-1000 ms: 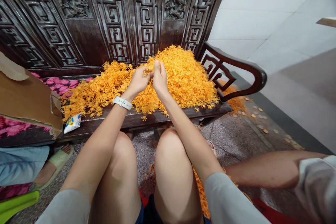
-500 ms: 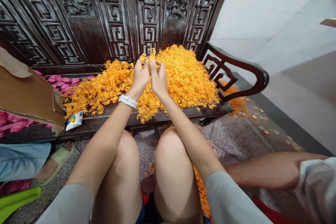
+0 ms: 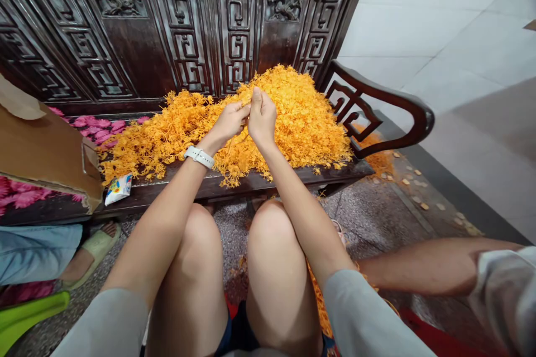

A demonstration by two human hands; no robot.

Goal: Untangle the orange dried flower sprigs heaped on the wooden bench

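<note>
Both of my hands meet above a heap of frilly orange flower pieces [image 3: 310, 122], which look artificial, on a dark wooden bench. My left hand [image 3: 231, 120], with a pale watch strap [image 3: 199, 157] at its wrist, is closed in a pinch. Against it, my right hand [image 3: 262, 118] is closed too, thumb pointing up. Orange bits show at the fingertips, though they blend into the heap behind, and the fingers cover most of what is held. A lower, looser spread of the same pieces [image 3: 154, 145] extends to the left.
A cardboard box [image 3: 42, 150] stands on the bench at left, with pink flowers [image 3: 98, 128] behind it and a small white packet [image 3: 119, 189] beside it. The curved armrest [image 3: 389, 97] bounds the right end. Other people's legs [image 3: 422, 265] are close on both sides.
The orange pieces that stuck up above my fingertips are now out of clear sight. My right hand has shifted slightly right and turned; my left hand has dropped a little and tilted toward it.
</note>
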